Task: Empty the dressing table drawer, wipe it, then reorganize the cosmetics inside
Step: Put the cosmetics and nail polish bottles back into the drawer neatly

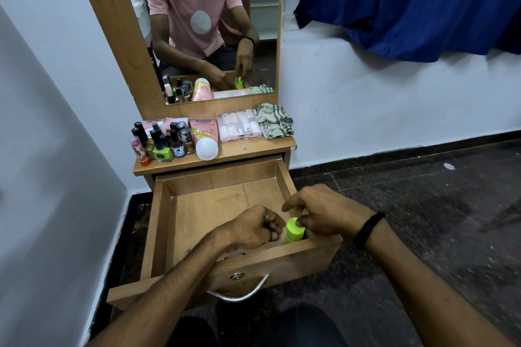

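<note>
Right hand (pixel 324 213) is pinching the cap of the green bottle (pixel 294 229): the grip is narrow, fingertips closing round the top. The bottle is standing upright in the front right corner of the drawer (pixel 160 222), just beside both walls. Left hand (pixel 253 227) is sitting beside it, fingers curling into a fist; from this angle I cannot tell whether that grip is holding anything. The rest of the drawer floor is showing bare wood.

To do this well I am keeping the bottle vertical and pulling straight along its axis, since the corner is leaving little room to tilt. The left hand should be staying off the cap side so the fingers are not crowding each other.

On the counter (pixel 253 149), nail polish bottles (pixel 160 144) are clustering at the left edge, a pink tube (pixel 204 135) is lying mid-counter, a clear case (pixel 239 125) beside it, and a checked cloth (pixel 275 121) is bunching at the back right corner. A mirror (pixel 214 22) is rising behind. A blue curtain (pixel 408 0) is hanging to the right over a dark speckled floor (pixel 423 205).
</note>
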